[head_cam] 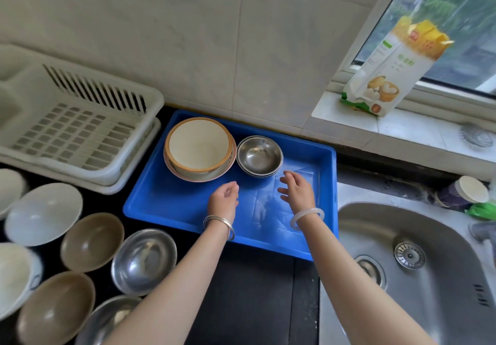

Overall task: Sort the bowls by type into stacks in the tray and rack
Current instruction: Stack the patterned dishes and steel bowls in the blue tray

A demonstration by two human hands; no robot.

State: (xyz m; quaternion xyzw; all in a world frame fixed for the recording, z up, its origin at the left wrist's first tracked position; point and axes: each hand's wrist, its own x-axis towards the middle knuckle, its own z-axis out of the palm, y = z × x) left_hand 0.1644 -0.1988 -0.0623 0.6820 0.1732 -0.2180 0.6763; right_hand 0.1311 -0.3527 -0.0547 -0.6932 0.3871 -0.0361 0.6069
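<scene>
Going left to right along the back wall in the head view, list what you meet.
White slatted plastic dish rack → cream orange-rimmed ceramic bowl → stack of small stainless steel bowls → yellow-and-white paper bag.

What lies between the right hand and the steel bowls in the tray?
Head view: only bare floor of the blue tray separates the right hand from the steel bowls.

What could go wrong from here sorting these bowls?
In the ceramic stack the top bowl sits off-centre, so more bowls could tip it. The loose bowls crowd the counter by the left arm; a sweep back could knock the steel bowl.
</scene>
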